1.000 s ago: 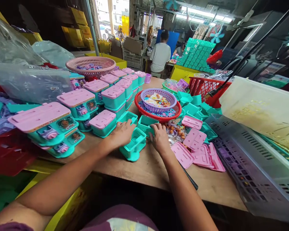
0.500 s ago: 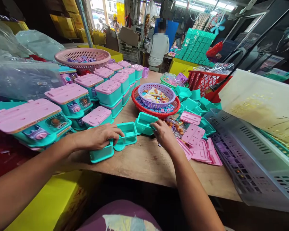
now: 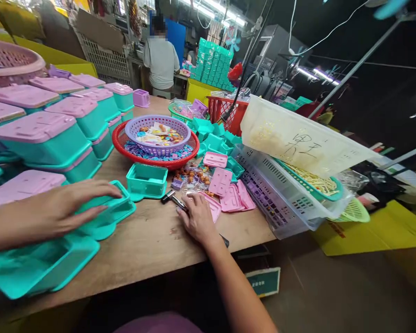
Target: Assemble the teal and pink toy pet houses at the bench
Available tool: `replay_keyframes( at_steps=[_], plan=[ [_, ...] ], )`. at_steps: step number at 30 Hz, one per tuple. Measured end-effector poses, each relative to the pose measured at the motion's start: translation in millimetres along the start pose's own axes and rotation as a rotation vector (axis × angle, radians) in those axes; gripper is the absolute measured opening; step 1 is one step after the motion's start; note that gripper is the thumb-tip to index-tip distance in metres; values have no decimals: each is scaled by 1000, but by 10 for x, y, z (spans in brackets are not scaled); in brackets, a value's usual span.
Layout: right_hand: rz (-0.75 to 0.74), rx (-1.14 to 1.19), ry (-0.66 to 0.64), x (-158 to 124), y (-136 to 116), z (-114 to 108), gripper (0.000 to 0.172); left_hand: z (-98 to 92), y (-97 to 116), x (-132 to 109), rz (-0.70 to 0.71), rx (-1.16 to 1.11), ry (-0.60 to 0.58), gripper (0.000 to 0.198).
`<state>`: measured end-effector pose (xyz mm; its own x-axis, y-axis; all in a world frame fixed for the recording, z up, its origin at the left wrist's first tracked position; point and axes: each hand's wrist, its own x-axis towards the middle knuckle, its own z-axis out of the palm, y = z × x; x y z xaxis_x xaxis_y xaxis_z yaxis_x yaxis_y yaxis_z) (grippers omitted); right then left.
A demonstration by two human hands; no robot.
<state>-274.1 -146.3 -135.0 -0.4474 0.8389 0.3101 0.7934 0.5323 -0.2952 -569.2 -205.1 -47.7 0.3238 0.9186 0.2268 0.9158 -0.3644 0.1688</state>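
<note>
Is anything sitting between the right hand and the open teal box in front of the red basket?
Yes: the hammer. Its head lies on the table by the near right corner of the teal box, with the right hand over its shaft.

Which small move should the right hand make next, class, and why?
Perhaps the right hand should lift the hammer: it lies over the tool, whose head and black handle end show on either side, while the left hand is over the open teal boxes.
</note>
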Motion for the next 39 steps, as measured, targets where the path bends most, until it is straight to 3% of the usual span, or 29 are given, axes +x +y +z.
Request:
replay_keyframes(
  at_steps=[3, 5, 7, 11, 15, 21, 25, 27, 29, 31, 34, 36, 39],
  plan=[
    [93, -62, 35, 152, 122, -2, 45, 102, 653, 459, 135, -58, -135, 29],
    [120, -104, -8, 191, 243, -1, 42, 321, 1030, 779, 203, -15, -144, 32],
    [122, -126, -40, 172, 368, -16, 36, 609, 1256, 1100, 162, 51, -105, 28],
    [168, -91, 2, 120, 569, -101, 23, 1103, 1276, 1701, 59, 88, -12, 32],
    [236, 32, 100, 252, 693, -189, 23, 1319, 1140, 1995, 56, 92, 18, 27],
    [231, 332, 180, 505, 708, -137, 29, 1312, 1258, 1758, 45, 88, 104, 31],
    [225, 562, 201, 513, 627, -28, 31, 1015, 1300, 1501, 48, 102, 132, 48],
    [278, 639, 253, 458, 576, -4, 37, 779, 1192, 1332, 37, 160, 144, 46],
    [340, 757, 295, 377, 504, -6, 40, 559, 993, 1149, -69, 287, 101, 35],
    [352, 888, 267, 292, 398, -26, 40, 415, 756, 1005, -177, 395, -59, 25],
    [276, 971, 148, 208, 197, -72, 35, 339, 499, 946, -175, 407, -197, 16],
    [213, 962, 158, 190, 73, -124, 32, 316, 456, 994, -129, 385, -187, 17],
    [75, 873, 263, 192, -63, -270, 25, 237, 555, 1050, -110, 318, -104, 25]
  ],
)
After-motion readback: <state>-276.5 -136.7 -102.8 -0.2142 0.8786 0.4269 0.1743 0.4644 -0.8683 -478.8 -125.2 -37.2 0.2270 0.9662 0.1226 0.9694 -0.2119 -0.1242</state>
